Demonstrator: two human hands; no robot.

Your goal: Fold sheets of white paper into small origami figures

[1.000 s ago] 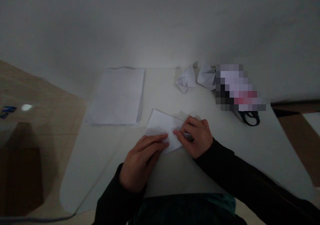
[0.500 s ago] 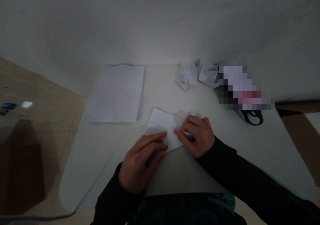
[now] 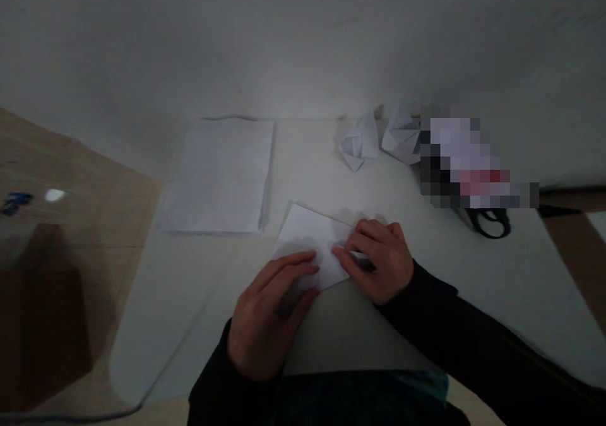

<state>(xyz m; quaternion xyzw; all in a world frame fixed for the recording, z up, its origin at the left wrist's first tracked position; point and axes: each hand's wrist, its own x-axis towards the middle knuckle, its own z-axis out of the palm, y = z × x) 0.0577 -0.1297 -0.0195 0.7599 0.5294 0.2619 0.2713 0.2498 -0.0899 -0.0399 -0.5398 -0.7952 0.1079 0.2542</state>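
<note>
Logged near the table's middle: folded white sheet of paper [image 3: 307,233], lying flat on pale white tabletop [image 3: 473,287], just right of stack of plain white paper sheets [image 3: 220,177]. Found left hand [image 3: 267,319] laid palm down on sheet's near-left corner, with fingers straight and pressed together. Found right hand [image 3: 381,262] curled over sheet's right end, with fingertips bunched on a flap. Could not tell in the dim light whether pinching or merely pressing. Noted farther back two small folded white paper figures [image 3: 360,145], close side by side, and black looped scissor handles [image 3: 490,224] off to the right.

Judged a crease under way. To do it well: anchor with the flat left fingers against sliding, match edges before committing, then run right fingertips along the fold from middle outward, firmly, once.

Compared with a second back: hardly any change. Kept both hands on same spots of sheet. Drew left wrist slightly nearer body. Saw far things sitting higher and more rightward in view; put that down to head tilt, not to moved objects.
</note>
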